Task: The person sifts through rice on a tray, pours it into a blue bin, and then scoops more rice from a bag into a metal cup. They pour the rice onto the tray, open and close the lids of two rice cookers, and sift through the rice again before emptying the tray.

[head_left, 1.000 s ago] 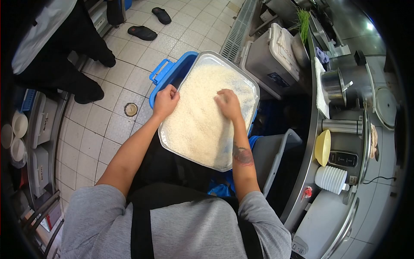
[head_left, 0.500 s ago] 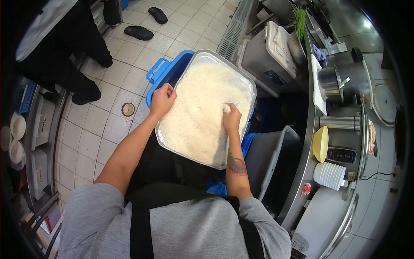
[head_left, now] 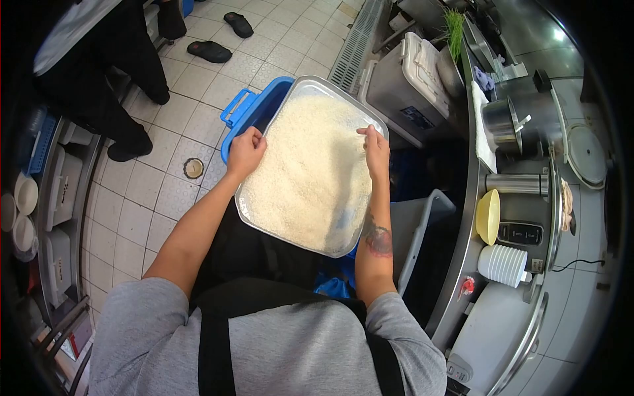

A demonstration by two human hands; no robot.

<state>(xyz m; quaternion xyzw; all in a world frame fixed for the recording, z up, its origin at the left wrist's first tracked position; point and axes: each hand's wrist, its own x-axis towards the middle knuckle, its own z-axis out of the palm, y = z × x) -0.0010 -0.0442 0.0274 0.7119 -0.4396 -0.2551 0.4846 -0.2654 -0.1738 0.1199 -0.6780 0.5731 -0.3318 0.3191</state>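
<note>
A square metal tray point(head_left: 317, 80) rests over a blue bin point(head_left: 269, 96) in front of me. Pale, crumb-like grains point(head_left: 297, 171) cover most of its bottom, thinner toward the right and lower right. My left hand point(head_left: 247, 152) is closed on the tray's left rim, fingers curled over the edge. Above the tray's right side, near the rim, is my right hand point(head_left: 376, 150), its fingers partly apart with nothing visible between them.
A person in dark trousers point(head_left: 125, 72) stands at the upper left, near black slippers point(head_left: 209, 51). A lidded grey container point(head_left: 396, 89) is beyond the tray. On the right counter are a pot point(head_left: 500, 125), a yellow bowl point(head_left: 488, 218) and stacked white bowls point(head_left: 503, 265).
My right hand has moved up and right from the grains toward the right rim, and its fingers have loosened. My left hand keeps its place on the left rim.
</note>
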